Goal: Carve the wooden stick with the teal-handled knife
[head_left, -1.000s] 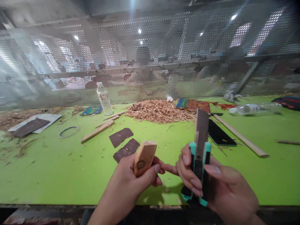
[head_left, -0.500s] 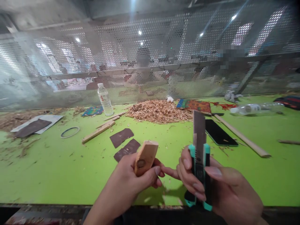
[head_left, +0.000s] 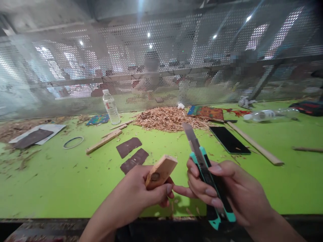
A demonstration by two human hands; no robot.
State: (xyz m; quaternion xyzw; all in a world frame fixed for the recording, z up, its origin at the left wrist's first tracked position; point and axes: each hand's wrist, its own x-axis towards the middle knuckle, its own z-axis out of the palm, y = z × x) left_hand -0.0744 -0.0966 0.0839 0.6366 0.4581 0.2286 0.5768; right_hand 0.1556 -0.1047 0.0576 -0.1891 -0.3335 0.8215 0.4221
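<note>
My left hand [head_left: 141, 191] is closed around a small piece of wood [head_left: 163, 170] with a dark knot on its face and a slanted top end. The wood's lower part is hidden in my fingers. Across from it, my right hand [head_left: 224, 191] grips a black and teal utility knife [head_left: 205, 168], its blade extended and pointing up and to the left. The blade is apart from the wood. One finger of my right hand stretches over to the fingertips of my left. Two brown sandpaper pieces [head_left: 129, 147] lie just beyond my left hand.
Behind stands a heap of wood shavings [head_left: 164, 118], before a perforated screen [head_left: 121, 67]. A water bottle [head_left: 111, 107], wood strip [head_left: 104, 141] and ring [head_left: 73, 142] lie left. To the right are a phone [head_left: 229, 140], wooden rod [head_left: 256, 144] and lying bottle [head_left: 267, 115].
The knife has tilted from nearly upright to leaning left, its blade tip moving left and slightly down. The piece of wood now leans more to the right. Both hands keep their hold.
</note>
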